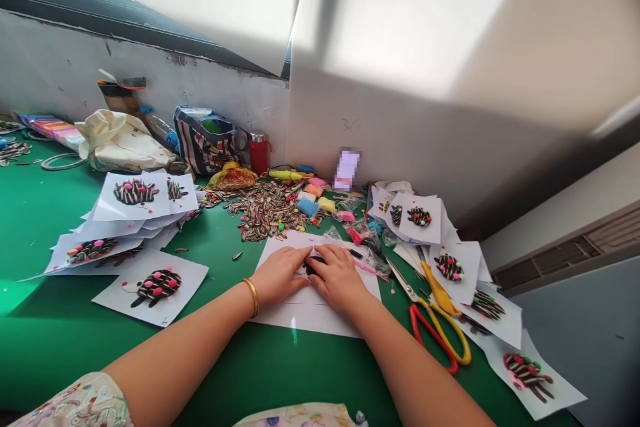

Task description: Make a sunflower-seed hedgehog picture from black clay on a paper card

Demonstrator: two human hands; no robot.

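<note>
A white sheet of paper (295,317) lies on the green table in front of me, with a small black piece of modelling clay (315,265) on it. My left hand (281,272) comes in from the left, a gold bangle at its wrist, its fingers bent together at the clay's edge. From the other side, my right hand (339,275) curls its fingers over the same piece and covers most of it. The fingertips of both hands nearly meet at the clay. Finished-looking cards with striped hedgehog figures, such as this hedgehog card (185,287), lie on both sides.
Striped sunflower seeds (270,210) are heaped behind the paper, beside coloured clay packets (309,207). To the right lie large scissors (435,320) and a yellow cutter (440,290). Farther back stand a red flask (259,153), a striped bag (205,143) and a phone (347,170).
</note>
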